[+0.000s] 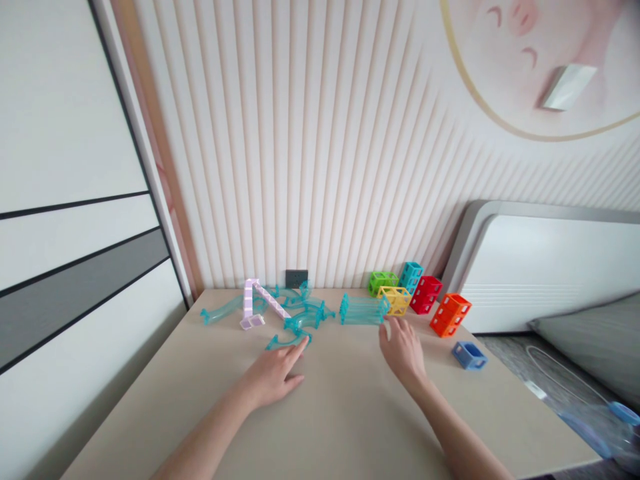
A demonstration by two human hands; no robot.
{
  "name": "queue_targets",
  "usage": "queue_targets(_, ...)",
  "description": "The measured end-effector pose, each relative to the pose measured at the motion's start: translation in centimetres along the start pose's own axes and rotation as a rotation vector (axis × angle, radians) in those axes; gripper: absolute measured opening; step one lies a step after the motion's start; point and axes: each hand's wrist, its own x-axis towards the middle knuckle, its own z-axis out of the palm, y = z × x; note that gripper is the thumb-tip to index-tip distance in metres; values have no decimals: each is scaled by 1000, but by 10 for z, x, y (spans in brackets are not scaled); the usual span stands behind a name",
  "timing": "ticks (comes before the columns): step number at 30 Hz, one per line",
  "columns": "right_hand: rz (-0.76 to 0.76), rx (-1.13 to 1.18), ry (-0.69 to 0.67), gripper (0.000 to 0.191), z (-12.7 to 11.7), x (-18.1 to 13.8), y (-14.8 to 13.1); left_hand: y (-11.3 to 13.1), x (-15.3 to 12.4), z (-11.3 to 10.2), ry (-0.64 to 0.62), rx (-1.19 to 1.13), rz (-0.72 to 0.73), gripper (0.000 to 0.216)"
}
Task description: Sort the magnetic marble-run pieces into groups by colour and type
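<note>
My left hand lies flat on the beige table, fingers stretched out, fingertips beside a curved teal track piece. My right hand also rests flat and open, its fingertips just short of a stack of straight teal track pieces and a yellow frame block. Neither hand holds anything. More teal curved tracks and a lilac ramp piece lie behind the left hand.
Green, teal, red and orange frame blocks stand at the back right; a small blue block lies near the right edge. A slatted wall with a dark socket backs the table. A bed is at right.
</note>
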Motion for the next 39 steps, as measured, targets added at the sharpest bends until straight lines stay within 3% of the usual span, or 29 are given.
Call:
queue_targets(2,-2,-34,142,47,-11,21,22,-2,0,1,8,-3,7,77)
queue_targets(4,-80,-92,181,51,-17,41,40,-2,1,2,7,-3,6,77)
queue_targets(7,-201,-160,85,56,-15,58,55,-2,1,1,-2,-4,1,77)
queue_targets(10,-205,-184,6,57,-7,62,60,-1,1,0,-3,-6,1,78)
queue_targets(20,-172,-170,2,55,-1,64,61,-1,0,0,-2,2,-4,79)
queue_targets(24,-158,-63,99,54,-3,59,54,-3,0,1,9,3,7,78)
queue_targets(28,-32,293,135,51,2,55,46,3,2,2,88,38,50,62)
queue_targets(33,61,512,108,56,17,53,37,34,32,-7,281,121,157,47)
queue_targets(39,99,585,139,63,34,48,28,70,108,-20,283,182,74,53)
